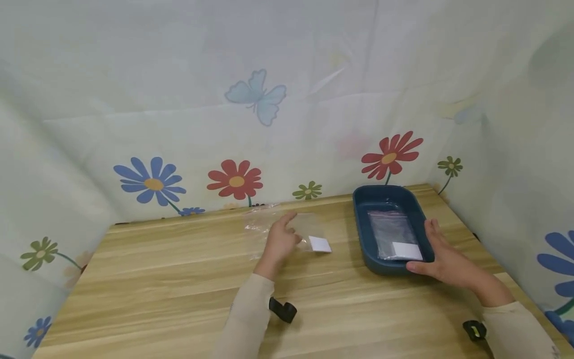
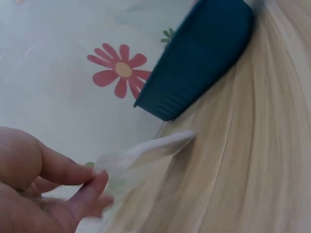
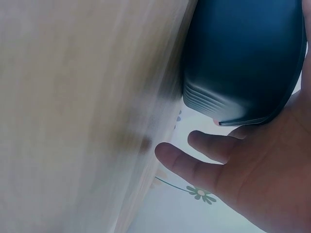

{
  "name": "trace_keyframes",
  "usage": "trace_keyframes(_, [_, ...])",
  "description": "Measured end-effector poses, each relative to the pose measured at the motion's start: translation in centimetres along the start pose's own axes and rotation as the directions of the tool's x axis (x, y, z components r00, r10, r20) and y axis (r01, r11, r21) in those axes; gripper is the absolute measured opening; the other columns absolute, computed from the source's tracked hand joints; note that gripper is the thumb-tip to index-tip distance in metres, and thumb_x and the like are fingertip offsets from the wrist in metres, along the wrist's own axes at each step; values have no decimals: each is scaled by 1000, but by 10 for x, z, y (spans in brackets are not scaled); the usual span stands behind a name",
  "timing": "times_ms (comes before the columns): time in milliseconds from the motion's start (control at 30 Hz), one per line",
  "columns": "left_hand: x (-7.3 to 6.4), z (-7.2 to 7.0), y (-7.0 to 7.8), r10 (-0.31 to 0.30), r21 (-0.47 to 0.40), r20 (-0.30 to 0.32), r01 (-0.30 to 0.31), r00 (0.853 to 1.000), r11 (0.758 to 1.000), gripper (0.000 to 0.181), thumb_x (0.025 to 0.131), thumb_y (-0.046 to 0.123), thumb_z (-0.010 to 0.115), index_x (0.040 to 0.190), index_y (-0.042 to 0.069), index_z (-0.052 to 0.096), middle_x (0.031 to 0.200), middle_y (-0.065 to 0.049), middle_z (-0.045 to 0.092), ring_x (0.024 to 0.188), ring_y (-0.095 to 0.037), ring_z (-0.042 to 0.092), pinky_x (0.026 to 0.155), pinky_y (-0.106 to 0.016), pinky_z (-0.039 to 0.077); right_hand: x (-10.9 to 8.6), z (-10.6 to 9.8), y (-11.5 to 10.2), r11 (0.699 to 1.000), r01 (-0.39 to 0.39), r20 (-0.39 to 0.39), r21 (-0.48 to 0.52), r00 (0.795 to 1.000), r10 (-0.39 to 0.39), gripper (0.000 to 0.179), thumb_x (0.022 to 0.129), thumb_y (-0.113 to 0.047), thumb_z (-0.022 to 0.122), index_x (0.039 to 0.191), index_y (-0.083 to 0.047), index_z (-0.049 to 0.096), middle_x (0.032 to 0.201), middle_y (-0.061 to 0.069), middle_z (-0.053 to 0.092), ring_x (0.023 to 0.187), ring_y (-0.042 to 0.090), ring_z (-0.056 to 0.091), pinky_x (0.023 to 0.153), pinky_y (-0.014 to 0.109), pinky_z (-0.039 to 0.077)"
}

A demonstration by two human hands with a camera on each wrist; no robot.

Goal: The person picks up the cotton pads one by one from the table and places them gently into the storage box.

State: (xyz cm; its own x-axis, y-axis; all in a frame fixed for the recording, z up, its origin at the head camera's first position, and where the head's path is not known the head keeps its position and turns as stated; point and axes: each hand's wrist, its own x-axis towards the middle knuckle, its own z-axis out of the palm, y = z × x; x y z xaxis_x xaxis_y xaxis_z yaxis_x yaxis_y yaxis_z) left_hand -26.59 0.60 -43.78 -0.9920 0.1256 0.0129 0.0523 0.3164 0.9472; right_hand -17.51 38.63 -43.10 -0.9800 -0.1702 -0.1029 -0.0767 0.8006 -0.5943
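Note:
My left hand point(image 1: 280, 244) pinches a clear plastic bag point(image 1: 260, 232) between thumb and finger, just above the wooden table. At the bag's right corner sits a white label-like patch point(image 1: 320, 244); in the left wrist view the pinched bag point(image 2: 146, 148) stretches toward the table. Over at the right, my right hand point(image 1: 448, 262) spans the near right corner of a dark blue plastic bin point(image 1: 367, 249), fingers along its side and thumb at the front rim. Its lower fingers point(image 3: 194, 167) stretch out straight below the bin. Inside the bin lies a clear zip bag point(image 1: 392, 232) with a purplish strip and a white patch.
A light wooden table point(image 1: 157, 289) carries everything. White cloth walls point(image 1: 179, 75) printed with flowers and a butterfly close it in at the back and both sides. Black straps point(image 1: 283, 310) hang from both wrists.

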Motion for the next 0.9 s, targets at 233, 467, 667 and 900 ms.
trace_keyframes(233, [0, 5, 1, 34, -112, 187, -13, 982, 994, 41, 93, -5, 59, 134, -4, 62, 130, -15, 64, 109, -25, 63, 82, -29, 52, -3, -3, -1, 1000, -10, -1, -12, 1000, 10, 126, 87, -47, 77, 155, 5, -16, 158, 33, -22, 139, 65, 5, 100, 80, 18])
trace_keyframes(467, [0, 14, 3, 117, -49, 179, -110, 977, 993, 40, 95, 4, 67, 134, 1, 63, 128, -11, 64, 87, -18, 63, 71, -30, 54, -2, -5, -4, 1000, -23, 0, -9, 1000, 23, 128, 86, -49, 77, 155, 5, -16, 158, 34, -20, 140, 64, 4, 100, 79, 18])
trace_keyframes(667, [-2, 15, 7, 146, -13, 145, -146, 979, 989, 40, 93, -1, 67, 133, 4, 65, 124, -5, 63, 74, -13, 57, 58, -26, 47, -2, -5, -4, 1000, -13, 2, 6, 1000, 13, 127, 86, -46, 78, 155, 6, -15, 158, 34, -21, 141, 62, 1, 102, 78, 17])
trace_keyframes(900, [-3, 11, 7, 203, -71, 129, -195, 971, 978, 34, 95, -1, 64, 128, 6, 67, 120, -4, 67, 89, -18, 62, 69, -29, 53, 0, -3, -1, 1000, 18, 11, 19, 1000, -18, 125, 87, -45, 77, 154, 7, -15, 158, 34, -21, 142, 61, -3, 103, 78, 15])
